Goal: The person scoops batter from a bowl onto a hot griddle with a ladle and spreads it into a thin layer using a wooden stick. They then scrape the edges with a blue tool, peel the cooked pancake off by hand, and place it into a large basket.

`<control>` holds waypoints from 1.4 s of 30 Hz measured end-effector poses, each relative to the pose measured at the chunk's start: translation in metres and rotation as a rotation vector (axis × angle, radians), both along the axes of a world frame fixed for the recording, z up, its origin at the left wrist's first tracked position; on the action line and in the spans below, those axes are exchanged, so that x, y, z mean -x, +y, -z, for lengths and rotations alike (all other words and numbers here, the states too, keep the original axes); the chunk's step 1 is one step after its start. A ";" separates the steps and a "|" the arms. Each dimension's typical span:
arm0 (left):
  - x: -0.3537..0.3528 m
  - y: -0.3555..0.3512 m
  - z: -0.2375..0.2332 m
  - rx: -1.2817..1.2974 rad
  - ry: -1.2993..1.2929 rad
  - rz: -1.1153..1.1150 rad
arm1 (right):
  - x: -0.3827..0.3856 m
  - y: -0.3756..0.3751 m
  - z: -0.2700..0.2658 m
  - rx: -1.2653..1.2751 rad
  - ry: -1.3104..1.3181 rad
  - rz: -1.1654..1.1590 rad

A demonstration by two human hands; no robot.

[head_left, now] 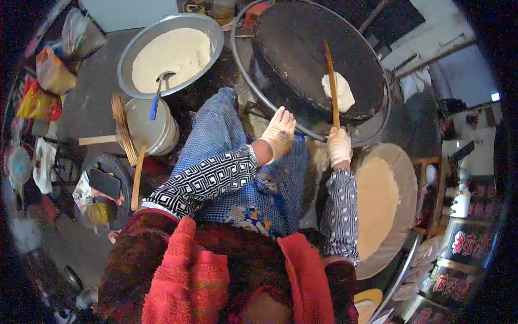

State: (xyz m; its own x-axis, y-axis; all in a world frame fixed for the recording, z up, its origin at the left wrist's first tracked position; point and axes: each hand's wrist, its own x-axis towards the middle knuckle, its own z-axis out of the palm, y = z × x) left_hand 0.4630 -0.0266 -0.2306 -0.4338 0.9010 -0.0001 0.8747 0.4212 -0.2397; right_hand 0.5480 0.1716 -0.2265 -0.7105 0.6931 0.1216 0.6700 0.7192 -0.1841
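- Grips wooden stick (328, 65) in right hand (339, 146).
- Has pale batter (345, 96) on griddle (297, 43), beyond right fingertips, below stick.
- Extends left hand (278, 135), fingers straight, near metal ring (253, 89); contact unclear.

Black-and-white maze pattern on the sleeves (208, 178), blue check across the leg cloth (216, 121), bold red on the towel (175, 270)! And look: near-black griddle (302, 43), creamy white batter (343, 97), warm brown stick (331, 75), silver-grey basin (217, 43), vivid blue ladle handle (154, 109), pale tan for the wide flat round (380, 202).
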 end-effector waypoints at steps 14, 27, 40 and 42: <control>0.000 0.001 0.016 -0.048 0.113 0.010 | -0.014 0.033 0.007 -0.059 -0.018 0.028; 0.011 -0.006 -0.015 0.091 -0.082 -0.050 | -0.024 0.046 0.042 -0.356 0.042 -0.087; 0.030 -0.014 0.003 -0.033 -0.006 -0.123 | -0.027 0.059 0.015 -0.125 0.004 0.057; 0.035 -0.016 -0.007 -0.032 -0.049 -0.162 | -0.022 0.061 0.018 -0.137 0.075 -0.078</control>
State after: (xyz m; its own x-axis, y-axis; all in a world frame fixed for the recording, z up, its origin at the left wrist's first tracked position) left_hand 0.4279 -0.0428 -0.2234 -0.5733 0.8193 0.0032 0.8052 0.5642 -0.1827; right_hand 0.5698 0.2322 -0.2450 -0.7467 0.6098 0.2658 0.5994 0.7901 -0.1285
